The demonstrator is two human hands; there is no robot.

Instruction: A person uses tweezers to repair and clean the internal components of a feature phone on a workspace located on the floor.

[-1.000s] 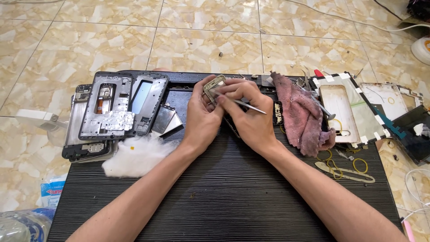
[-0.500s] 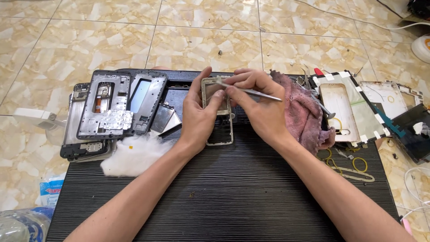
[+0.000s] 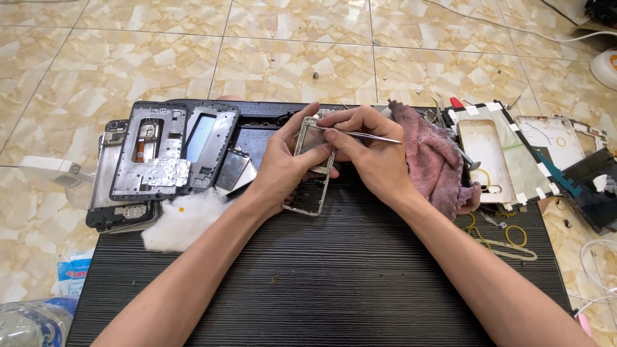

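A black ribbed mat (image 3: pixel 334 283) is spread over the floor; all places are given rel. to the phone frame (image 3: pixel 313 168), which is held at the mat's far middle. Nearest the camera, well left of the frame, a clear plastic bag (image 3: pixel 29 321) and a blue packet (image 3: pixel 74 275) are seen at the mat's near-left corner. Just left of the frame, a wad of white cotton (image 3: pixel 183 218) lies on the mat.

The frame's left edge is gripped by the left hand (image 3: pixel 283 168), fingers curled round it, thumb on top. The frame is tilted, its lower end resting on the mat. Thin metal tweezers (image 3: pixel 360 135) are pinched by the right hand (image 3: pixel 373 154), closed round them, tips set at the frame's upper part.

Right of the frame, a pink rag (image 3: pixel 434 151) lies touching the right hand; yellow rubber bands (image 3: pixel 511 236) are seen nearer, to the right. Further right a taped phone back cover (image 3: pixel 491 154) is laid. Left of the frame, several dark phone housings (image 3: pixel 157 154) are stacked. Beyond, tan tiled floor (image 3: pixel 289 58).
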